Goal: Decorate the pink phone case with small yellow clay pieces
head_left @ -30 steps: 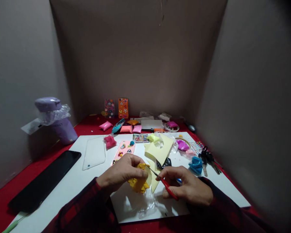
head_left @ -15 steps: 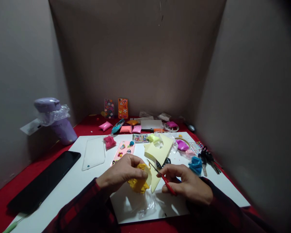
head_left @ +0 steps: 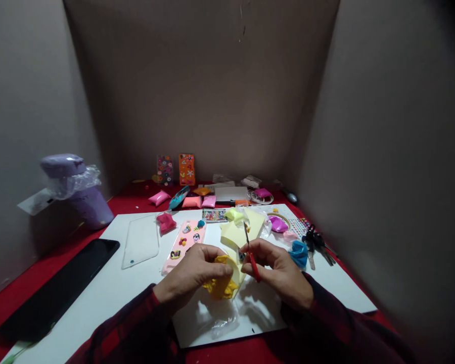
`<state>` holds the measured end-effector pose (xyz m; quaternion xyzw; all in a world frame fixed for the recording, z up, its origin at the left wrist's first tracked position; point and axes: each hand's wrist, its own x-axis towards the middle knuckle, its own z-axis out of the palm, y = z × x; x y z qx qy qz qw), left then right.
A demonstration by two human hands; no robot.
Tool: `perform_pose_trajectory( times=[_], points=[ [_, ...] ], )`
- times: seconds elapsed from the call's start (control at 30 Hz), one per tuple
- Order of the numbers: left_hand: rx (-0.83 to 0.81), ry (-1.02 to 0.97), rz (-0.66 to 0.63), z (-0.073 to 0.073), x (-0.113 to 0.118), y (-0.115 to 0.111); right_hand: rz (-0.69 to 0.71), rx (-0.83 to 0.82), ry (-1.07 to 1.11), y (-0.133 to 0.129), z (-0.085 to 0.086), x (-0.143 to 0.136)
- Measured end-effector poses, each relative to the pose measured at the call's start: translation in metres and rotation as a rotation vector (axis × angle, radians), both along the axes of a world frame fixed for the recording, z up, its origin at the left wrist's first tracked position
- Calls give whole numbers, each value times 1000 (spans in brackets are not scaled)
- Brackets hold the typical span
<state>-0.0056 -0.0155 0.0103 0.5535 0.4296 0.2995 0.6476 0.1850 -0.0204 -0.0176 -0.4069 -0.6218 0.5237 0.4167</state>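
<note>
My left hand (head_left: 195, 273) pinches a crumpled yellow piece (head_left: 220, 287) with a paler round part at its right side. Close by on the right, my right hand (head_left: 278, 270) holds small red-handled scissors (head_left: 254, 265), their dark blades pointing up and away. A tiny yellowish bit shows near the blade tip. Pale yellow paper (head_left: 231, 235) lies behind the hands. Left of it is a pink phone case (head_left: 187, 237) with small coloured figures on it. Clear plastic wrap (head_left: 225, 323) lies below the yellow piece.
A white board (head_left: 106, 288) covers much of the red table. On it are a clear case (head_left: 141, 241), a black phone (head_left: 60, 288), a red packet (head_left: 166, 222), a blue packet (head_left: 299, 254) and keys (head_left: 311, 253). A purple bottle (head_left: 89, 205) stands at the left.
My right hand has moved up with the scissors, whose blades now point more upright. The view has shifted slightly. My left hand still holds the yellow piece.
</note>
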Motion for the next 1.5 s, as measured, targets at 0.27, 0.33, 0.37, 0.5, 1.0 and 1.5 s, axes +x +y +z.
perform_pose_trajectory(
  times=[0.27, 0.33, 0.37, 0.5, 1.0, 1.5],
  points=[
    [33, 24, 50, -2, 6, -2, -24, 82, 38, -2, -4, -9],
    [43, 32, 73, -1, 7, -3, -35, 79, 35, -3, -2, -11],
    [50, 40, 84, -1, 8, -3, -38, 78, 32, -4, -1, -11],
    [74, 51, 110, -2, 11, -4, -56, 84, 31, -5, -2, -14],
    [85, -32, 107, -1, 10, -3, -96, 91, 86, -6, -7, -13],
    [19, -88, 137, -4, 8, 0, -50, 27, 100, -6, -4, -11]
  ],
)
